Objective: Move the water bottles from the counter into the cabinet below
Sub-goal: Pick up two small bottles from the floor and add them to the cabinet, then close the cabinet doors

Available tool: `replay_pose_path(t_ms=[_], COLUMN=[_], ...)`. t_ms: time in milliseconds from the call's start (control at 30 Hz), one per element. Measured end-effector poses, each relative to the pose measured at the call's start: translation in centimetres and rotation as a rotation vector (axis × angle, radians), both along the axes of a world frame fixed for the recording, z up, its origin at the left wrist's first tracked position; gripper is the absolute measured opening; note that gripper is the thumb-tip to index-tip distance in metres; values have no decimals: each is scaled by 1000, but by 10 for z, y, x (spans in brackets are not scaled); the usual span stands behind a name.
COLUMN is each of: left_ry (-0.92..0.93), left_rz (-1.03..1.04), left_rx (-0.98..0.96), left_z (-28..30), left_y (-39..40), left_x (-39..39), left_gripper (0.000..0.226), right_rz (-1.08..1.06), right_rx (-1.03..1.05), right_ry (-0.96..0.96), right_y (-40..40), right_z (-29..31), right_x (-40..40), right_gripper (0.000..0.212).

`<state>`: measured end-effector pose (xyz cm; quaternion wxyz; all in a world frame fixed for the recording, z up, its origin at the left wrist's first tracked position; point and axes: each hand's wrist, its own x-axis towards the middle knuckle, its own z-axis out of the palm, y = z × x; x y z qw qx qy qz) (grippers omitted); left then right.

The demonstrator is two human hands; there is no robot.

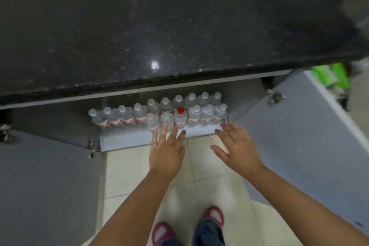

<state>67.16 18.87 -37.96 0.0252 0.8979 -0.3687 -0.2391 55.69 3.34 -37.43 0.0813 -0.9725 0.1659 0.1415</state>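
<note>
Hands first: the left hand (167, 152) and right hand (237, 146) spread flat, fingers splayed, gripping nothing, just before the cabinet (139, 140) ledge. Clear water bottles (159, 114) stand inside in two rows, white-capped with red labels, one red cap (181, 110) among them, under the dark speckled counter (139, 26).

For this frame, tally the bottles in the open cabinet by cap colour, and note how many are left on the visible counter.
White-capped bottles: 15
Red-capped bottle: 1
Total in the cabinet: 16, counting visible caps only
Bottles on the visible part of the counter: 0
Both hands, left and right, are open and hold nothing.
</note>
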Motion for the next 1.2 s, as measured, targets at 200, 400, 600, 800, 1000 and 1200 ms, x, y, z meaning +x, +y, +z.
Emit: replay_pose_path(t_ms=[200, 400, 600, 800, 1000, 1200], left_ry=[72, 92, 37, -59, -161, -242], left_rz=[-42, -21, 62, 218, 384, 559], left_rx=[-107, -80, -64, -7, 48, 141], left_z=[42, 53, 71, 95, 121, 139], left_y=[-42, -70, -65, -12, 67, 163], left_x=[-87, -164, -205, -189, -151, -86], left_gripper=[48, 47, 47, 48, 48, 53], right_rz=[-174, -324, -252, 94, 436, 443], right_rx=[-173, -90, 103, 23, 206, 31], right_ry=[-3, 17, 19, -25, 22, 28], right_y=[-57, -83, -63, 5, 76, 118], right_z=[86, 126, 127, 123, 126, 116], right_x=[-109, -190, -206, -168, -98, -11], right_gripper=[41, 53, 59, 58, 89, 56])
